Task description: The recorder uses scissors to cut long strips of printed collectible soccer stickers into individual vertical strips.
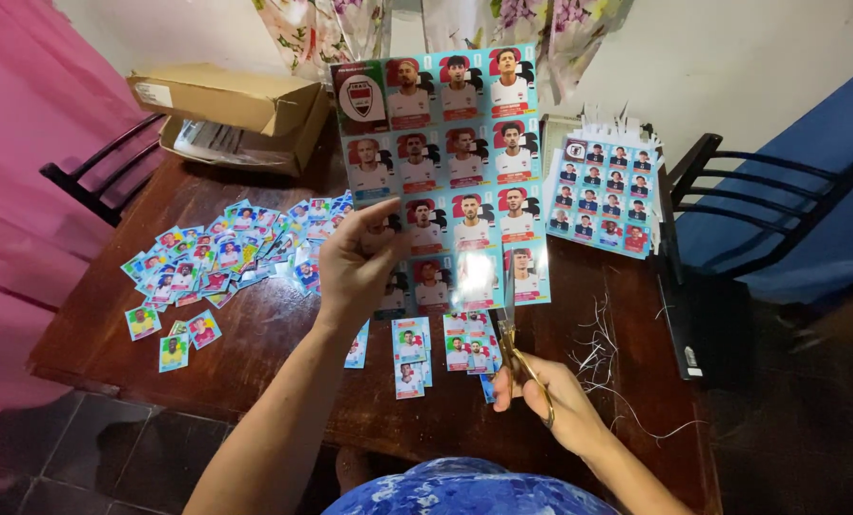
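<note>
My left hand (358, 259) holds up a glossy sheet of portrait stickers (450, 162) by its lower left part, upright above the wooden table (274, 334). My right hand (550, 401) grips gold-handled scissors (520, 358), their blades pointing up into the sheet's bottom edge between two columns. Under the sheet lie a few cut single stickers (436, 348). To the left spreads a loose pile of several cut stickers (226, 253).
A stack of uncut sticker sheets (603, 191) lies at the right. An open cardboard box (236, 114) sits at the back left. Thin paper trimmings (598, 348) litter the right side. Dark chairs (731, 191) stand at both ends; a pink cloth hangs left.
</note>
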